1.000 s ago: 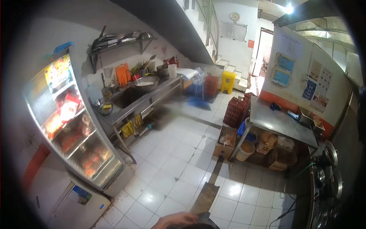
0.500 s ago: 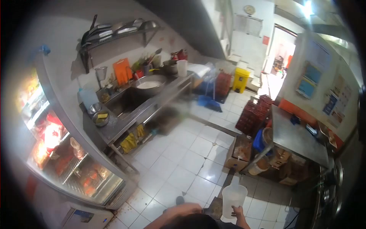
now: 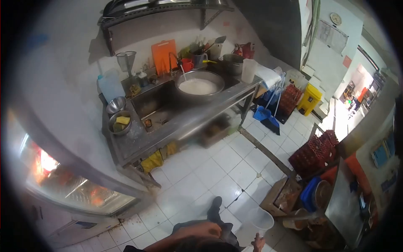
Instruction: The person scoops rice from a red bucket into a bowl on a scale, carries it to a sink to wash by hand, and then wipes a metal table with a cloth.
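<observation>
At the bottom of the head view, my right hand (image 3: 258,242) is closed on a translucent plastic pitcher (image 3: 259,219), held low over the floor with its round mouth showing. My left hand (image 3: 206,229) lies across the front of my body, and its fingers cannot be made out. Ahead, a large metal bowl (image 3: 221,87) of cloudy whitish liquid rests over the sink (image 3: 157,108), under the faucet (image 3: 178,64). Another tall translucent pitcher (image 3: 249,70) stands on the counter to the right of the bowl.
Left is a lit glass-door fridge (image 3: 79,187). Along the right stand a metal table (image 3: 345,206), a cardboard box (image 3: 282,195) and stacked red crates (image 3: 314,153). Beyond the sink are a blue dustpan (image 3: 263,113) and a yellow bin (image 3: 310,99). White tiled floor (image 3: 201,176) lies between.
My view has moved closer to the sink, which looks larger, while the fridge has slid left. The pitcher stays in my right hand, its mouth now more visible.
</observation>
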The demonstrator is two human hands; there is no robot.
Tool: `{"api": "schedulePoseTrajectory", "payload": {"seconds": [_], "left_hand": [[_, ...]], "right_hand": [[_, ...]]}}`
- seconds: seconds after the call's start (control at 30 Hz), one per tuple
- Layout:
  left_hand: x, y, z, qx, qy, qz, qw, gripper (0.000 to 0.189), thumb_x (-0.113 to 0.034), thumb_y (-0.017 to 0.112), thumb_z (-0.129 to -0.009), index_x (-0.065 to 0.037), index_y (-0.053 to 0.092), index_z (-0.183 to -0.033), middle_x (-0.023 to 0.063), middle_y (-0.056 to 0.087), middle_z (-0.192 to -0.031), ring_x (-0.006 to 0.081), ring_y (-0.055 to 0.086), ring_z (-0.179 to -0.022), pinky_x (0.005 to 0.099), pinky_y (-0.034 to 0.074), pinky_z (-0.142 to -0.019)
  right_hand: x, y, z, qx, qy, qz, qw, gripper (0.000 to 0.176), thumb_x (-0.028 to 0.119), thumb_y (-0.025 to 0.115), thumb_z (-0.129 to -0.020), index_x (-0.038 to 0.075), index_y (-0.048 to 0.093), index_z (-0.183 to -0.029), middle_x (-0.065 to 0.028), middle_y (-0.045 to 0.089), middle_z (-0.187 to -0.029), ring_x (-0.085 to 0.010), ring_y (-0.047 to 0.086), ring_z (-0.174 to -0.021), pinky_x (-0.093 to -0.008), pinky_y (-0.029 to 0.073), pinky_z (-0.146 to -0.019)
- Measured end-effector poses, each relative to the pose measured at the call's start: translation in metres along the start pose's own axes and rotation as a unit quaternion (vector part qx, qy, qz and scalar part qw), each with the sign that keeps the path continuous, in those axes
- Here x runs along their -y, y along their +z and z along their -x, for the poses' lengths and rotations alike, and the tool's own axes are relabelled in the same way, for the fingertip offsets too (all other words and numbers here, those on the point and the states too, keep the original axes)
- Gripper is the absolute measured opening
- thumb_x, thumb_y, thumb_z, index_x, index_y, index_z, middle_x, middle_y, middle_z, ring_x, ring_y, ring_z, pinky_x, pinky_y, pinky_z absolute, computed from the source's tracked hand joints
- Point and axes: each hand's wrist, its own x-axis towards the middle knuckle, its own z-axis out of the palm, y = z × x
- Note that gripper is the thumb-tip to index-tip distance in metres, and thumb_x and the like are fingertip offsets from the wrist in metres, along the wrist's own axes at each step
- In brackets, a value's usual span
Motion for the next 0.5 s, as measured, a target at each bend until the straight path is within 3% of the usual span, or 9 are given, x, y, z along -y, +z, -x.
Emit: {"api": "schedulePoseTrajectory", "payload": {"seconds": [0.07,0.2,0.23,0.27,0.33,0.37,0.4,0.47,0.5], "left_hand": [[0.004,-0.039,-0.023,-0.045,-0.028,-0.021,0.998,0.034,-0.037,0.070,-0.087,-0.008,0.070,-0.104,0.0114,0.060,-0.124,0.0268,0.054,-0.120,0.0365,0.043,-0.100],[-0.035,-0.127,-0.069,-0.120,-0.061,-0.021,0.991,0.039,-0.038,0.070,-0.088,-0.008,0.067,-0.112,0.0129,0.064,-0.120,0.0274,0.059,-0.115,0.0367,0.045,-0.098],[-0.035,-0.147,-0.084,-0.176,-0.065,-0.057,0.981,0.038,-0.037,0.067,-0.089,-0.008,0.066,-0.113,0.0139,0.064,-0.117,0.0291,0.060,-0.113,0.0380,0.046,-0.097],[-0.036,-0.170,-0.099,-0.231,-0.068,-0.094,0.966,0.038,-0.036,0.065,-0.090,-0.007,0.066,-0.114,0.0148,0.065,-0.115,0.0308,0.061,-0.110,0.0392,0.046,-0.096],[-0.040,-0.209,-0.120,-0.319,-0.043,-0.093,0.942,0.036,-0.034,0.066,-0.090,-0.007,0.065,-0.115,0.0148,0.065,-0.115,0.0310,0.062,-0.109,0.0394,0.047,-0.094],[-0.044,-0.223,-0.126,-0.395,-0.017,-0.089,0.914,0.035,-0.031,0.067,-0.090,-0.007,0.065,-0.115,0.0148,0.065,-0.115,0.0311,0.062,-0.107,0.0396,0.048,-0.093],[-0.052,-0.236,-0.130,-0.400,-0.021,-0.084,0.912,0.035,-0.031,0.067,-0.090,-0.007,0.065,-0.115,0.0148,0.065,-0.115,0.0311,0.062,-0.107,0.0396,0.048,-0.093],[-0.072,-0.269,-0.137,-0.500,-0.036,-0.016,0.865,0.032,-0.024,0.067,-0.091,-0.006,0.064,-0.117,0.0135,0.065,-0.117,0.0301,0.063,-0.107,0.0391,0.049,-0.091],[-0.067,-0.282,-0.140,-0.525,-0.024,-0.008,0.851,0.036,-0.023,0.068,-0.091,-0.005,0.060,-0.121,0.0124,0.066,-0.117,0.0267,0.064,-0.107,0.0379,0.051,-0.088]], "right_hand": [[0.076,0.013,0.006,0.031,-0.061,-0.044,0.997,0.039,0.031,0.069,-0.087,-0.006,0.061,-0.098,-0.0113,0.062,-0.075,-0.0216,0.061,-0.053,-0.0349,0.051,-0.041],[0.187,0.047,-0.027,-0.022,-0.139,0.068,0.988,0.048,0.039,0.067,-0.088,-0.006,0.062,-0.103,-0.0167,0.066,-0.080,-0.0250,0.062,-0.051,-0.0360,0.054,-0.046],[0.233,0.052,-0.019,-0.002,-0.144,0.052,0.988,0.054,0.041,0.065,-0.088,-0.009,0.061,-0.107,-0.0224,0.067,-0.089,-0.0308,0.067,-0.065,-0.0383,0.056,-0.059],[0.272,0.063,-0.030,0.005,-0.151,0.052,0.987,0.054,0.041,0.065,-0.088,-0.009,0.061,-0.107,-0.0224,0.067,-0.089,-0.0308,0.067,-0.065,-0.0383,0.056,-0.059],[0.321,0.079,-0.044,-0.017,-0.254,0.084,0.963,0.059,0.043,0.065,-0.088,-0.012,0.059,-0.111,-0.0253,0.067,-0.096,-0.0361,0.067,-0.083,-0.0400,0.053,-0.074],[0.329,0.092,-0.067,-0.070,-0.216,0.121,0.966,0.063,0.044,0.067,-0.088,-0.012,0.057,-0.116,-0.0250,0.066,-0.102,-0.0367,0.064,-0.095,-0.0402,0.049,-0.082],[0.363,0.094,-0.060,-0.065,-0.218,0.127,0.965,0.063,0.044,0.067,-0.088,-0.012,0.057,-0.116,-0.0250,0.066,-0.102,-0.0367,0.064,-0.095,-0.0402,0.049,-0.082],[0.459,0.104,-0.038,-0.027,-0.226,0.061,0.972,0.049,0.042,0.064,-0.091,-0.005,0.059,-0.101,-0.0146,0.065,-0.083,-0.0209,0.062,-0.071,-0.0340,0.049,-0.063],[0.482,0.113,-0.047,-0.022,-0.231,0.064,0.971,0.049,0.042,0.064,-0.091,-0.005,0.059,-0.101,-0.0146,0.065,-0.083,-0.0209,0.062,-0.071,-0.0340,0.049,-0.063]]}}
